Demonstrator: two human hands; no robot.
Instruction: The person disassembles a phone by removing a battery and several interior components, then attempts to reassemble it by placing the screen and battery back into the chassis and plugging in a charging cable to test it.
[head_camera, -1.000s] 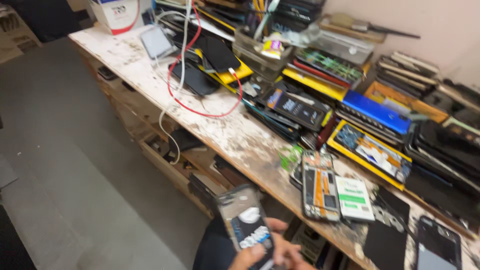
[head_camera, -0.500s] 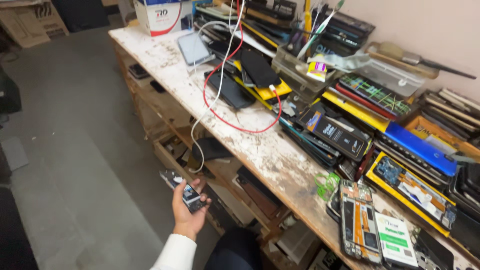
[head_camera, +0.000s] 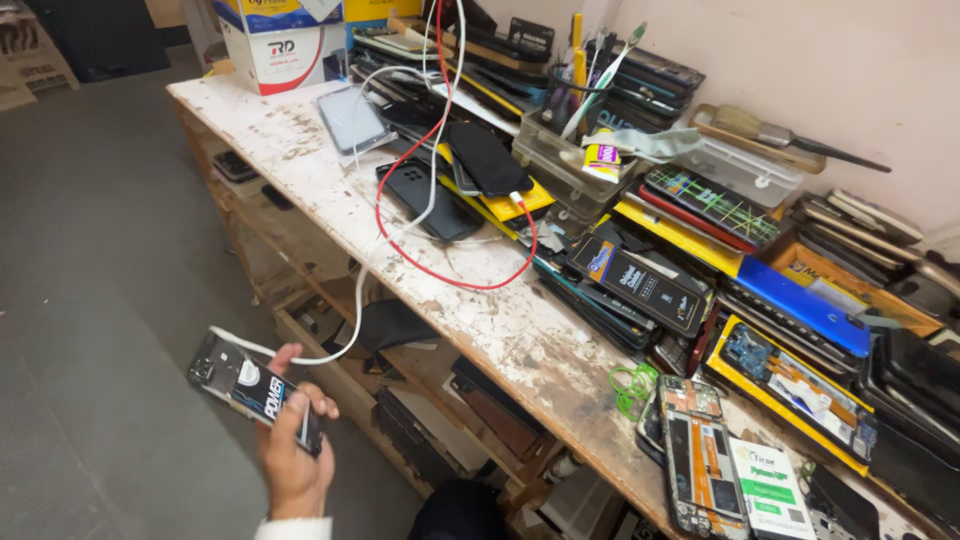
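Half a second earlier the hand and its opened phone had sat nearer the bench's lower shelves; now they lay lower and further left in view, out over the grey floor, and the white cable trailed a longer loop to them.

Only one hand (head_camera: 292, 462) showed, at the bottom edge of the view with a pale cuff at the wrist; which hand it was could not be told. Its fingers were curled round the near end of a backless dark phone with its inner parts and a black-and-white battery exposed (head_camera: 256, 390), gripping it firmly, thumb over the top. A thin white cable (head_camera: 352, 310) ran from the phone's upper edge up onto a long, paint-spattered white wooden workbench (head_camera: 470, 300).

On that workbench, a looping red cable (head_camera: 455, 283) crossed the white one near a black phone lying flat (head_camera: 428, 198). Further along the workbench top lay a silver tablet (head_camera: 351, 118) beside a white cardboard box (head_camera: 275, 50). Toward the workbench's near end rested a green coil (head_camera: 630, 385) and another opened phone with an orange-striped interior (head_camera: 695, 460).
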